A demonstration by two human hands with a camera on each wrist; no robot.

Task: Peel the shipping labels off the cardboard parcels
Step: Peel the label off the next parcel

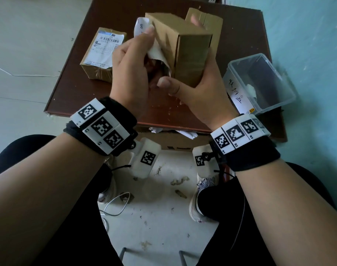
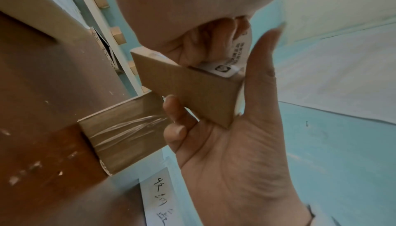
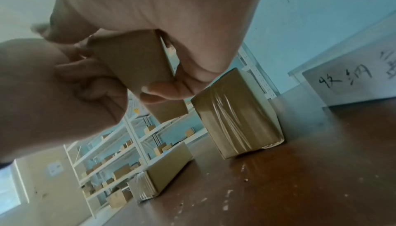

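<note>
I hold a small brown cardboard parcel (image 1: 190, 52) above the brown table (image 1: 90, 100). My right hand (image 1: 196, 91) grips it from below and the right, thumb on the near face and fingers wrapped behind. My left hand (image 1: 133, 54) pinches the white shipping label (image 1: 156, 51), which is peeled partway off the parcel's left face and curls up past my thumb. In the left wrist view the label (image 2: 232, 60) still clings near the parcel's (image 2: 188, 92) corner. In the right wrist view my thumb presses on the parcel (image 3: 133, 63).
A taped parcel (image 1: 98, 56) with a printed label (image 1: 108, 47) lies on the table's left. Another taped parcel (image 1: 208, 19) stands behind the held one. A clear plastic bin (image 1: 275, 93) with a handwritten tag sits at the right edge. Paper scraps (image 1: 185, 133) lie below the near edge.
</note>
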